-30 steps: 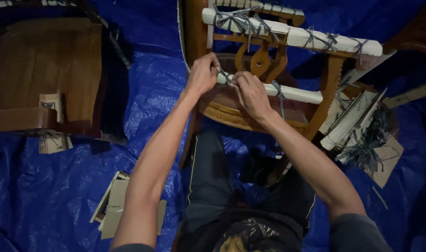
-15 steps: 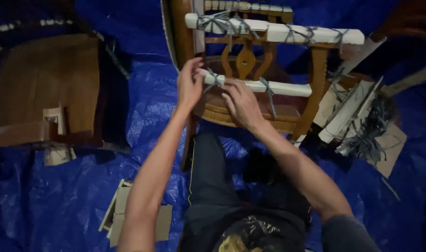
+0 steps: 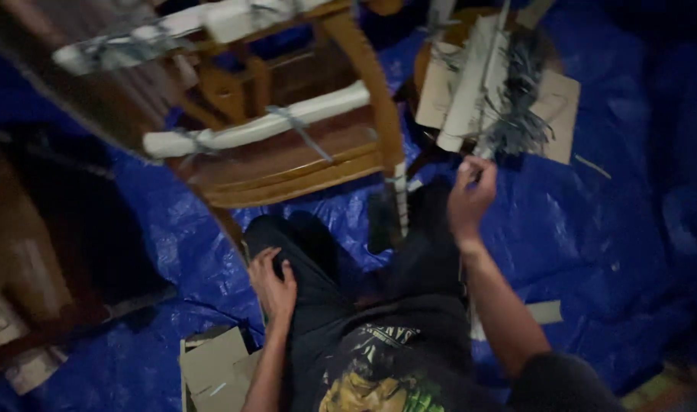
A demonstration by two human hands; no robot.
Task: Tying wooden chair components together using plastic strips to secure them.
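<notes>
Reaching with right hand (image 3: 470,194), fingers pinched on something unclear, toward pile of cardboard and grey cord (image 3: 501,99) | left hand (image 3: 272,286) flat on thigh, holding nothing | wooden chair (image 3: 287,152): two rails wrapped white and tied, legs bare

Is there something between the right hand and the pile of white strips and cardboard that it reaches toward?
Nothing visible stands between them. The right hand is raised just below the pile of white strips and grey cord, its fingers almost at the lower edge. The wooden chair stands to the side, not in that path.
</notes>
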